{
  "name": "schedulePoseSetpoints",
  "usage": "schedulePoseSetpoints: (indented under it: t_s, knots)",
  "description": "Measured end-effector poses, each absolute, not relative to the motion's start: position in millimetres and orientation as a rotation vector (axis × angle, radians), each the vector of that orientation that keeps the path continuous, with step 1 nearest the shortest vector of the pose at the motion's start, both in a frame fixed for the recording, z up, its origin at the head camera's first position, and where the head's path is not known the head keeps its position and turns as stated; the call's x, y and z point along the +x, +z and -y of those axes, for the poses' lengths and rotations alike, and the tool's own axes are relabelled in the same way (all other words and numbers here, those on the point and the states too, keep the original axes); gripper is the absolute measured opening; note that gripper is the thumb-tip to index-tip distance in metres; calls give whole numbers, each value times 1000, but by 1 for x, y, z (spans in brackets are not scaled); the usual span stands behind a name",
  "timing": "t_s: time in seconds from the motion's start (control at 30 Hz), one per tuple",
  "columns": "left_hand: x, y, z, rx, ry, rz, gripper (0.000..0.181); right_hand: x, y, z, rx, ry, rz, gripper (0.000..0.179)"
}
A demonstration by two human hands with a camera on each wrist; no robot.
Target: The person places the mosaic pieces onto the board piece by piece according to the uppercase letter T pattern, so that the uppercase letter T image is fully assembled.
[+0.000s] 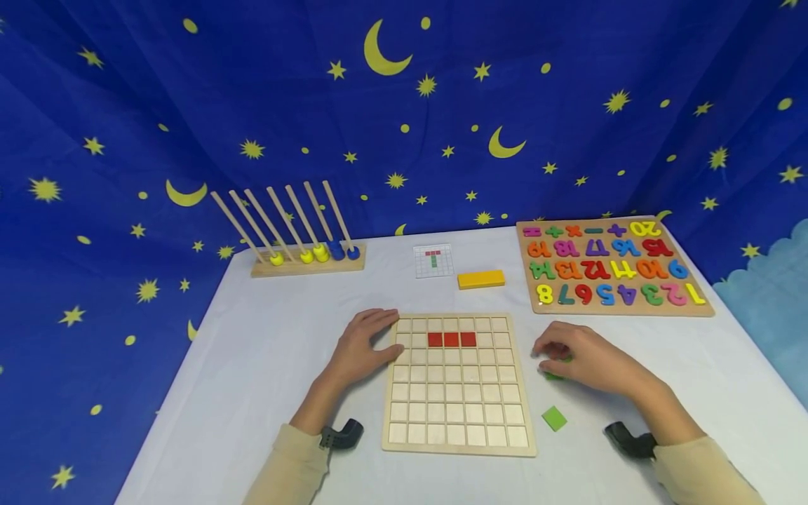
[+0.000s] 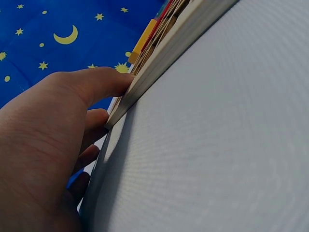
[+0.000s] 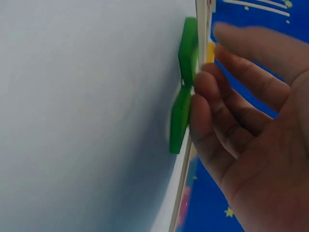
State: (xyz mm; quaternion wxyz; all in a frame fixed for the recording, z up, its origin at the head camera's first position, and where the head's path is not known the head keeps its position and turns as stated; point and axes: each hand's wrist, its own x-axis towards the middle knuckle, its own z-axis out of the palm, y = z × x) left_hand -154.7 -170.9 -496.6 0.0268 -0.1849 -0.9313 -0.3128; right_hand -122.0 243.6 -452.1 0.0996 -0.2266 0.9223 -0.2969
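Sleeves (image 1: 293,456) slant inward, head view — left hand (image 1: 358,351) spread against the board (image 1: 463,393), right hand (image 1: 590,355) arched over green tiles (image 1: 554,376) to its right. Left wrist: thumb on the board's edge, fingers relaxed. Right wrist: fingers loosely curved, thumb apart — tiles beside the fingertips.

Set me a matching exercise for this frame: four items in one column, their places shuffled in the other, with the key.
1. Left hand
2. Red tiles
3. Pattern card
4. Right hand

A. Beyond the grid board, left of the yellow block
B. By the green tiles, right of the board
C. At the board's left edge
D. Side by side in the board's second row from the far edge

Pairs: 1-C, 2-D, 3-A, 4-B
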Motion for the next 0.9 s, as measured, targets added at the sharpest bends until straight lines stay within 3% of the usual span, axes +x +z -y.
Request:
schedulePoseSetpoints:
  t_s: [0.4, 0.9]
  knots:
    - [-155, -497, 171, -571, -967, 2872, 65, -117, -457, -257, -624, -798, -2621, 36]
    - [-155, -495, 172, -557, -992, 2883, 64, -116, -471, -262, -660, -920, -2674, 31]
